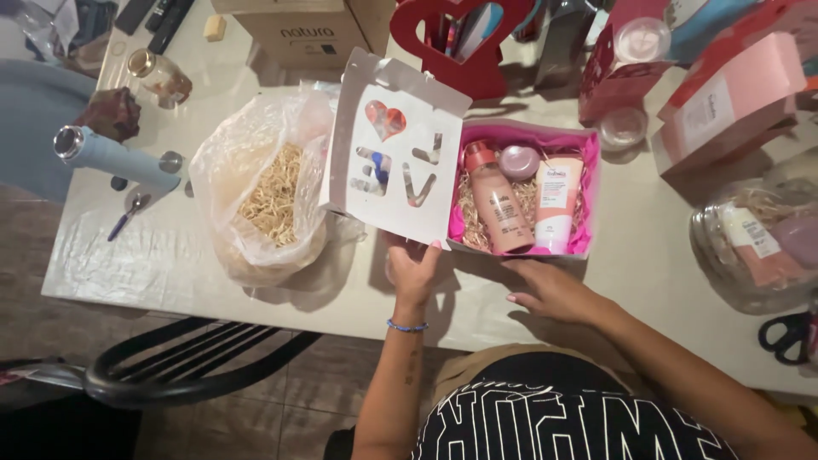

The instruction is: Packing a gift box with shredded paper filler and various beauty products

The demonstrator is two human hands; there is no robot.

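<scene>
Left hand gripping the near edge of a white cut-out lid, fingers clamped on it; right hand resting flat, fingers together, at six o'clock of the pink gift box on the table

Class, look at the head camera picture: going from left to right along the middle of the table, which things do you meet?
Light blue tube-shaped tool → clear plastic bag of straw-like filler → white box lid with cut-out shapes → pink-lined gift box holding a bottle, a round jar and a tube → wrapped basket at the right edge.
</scene>
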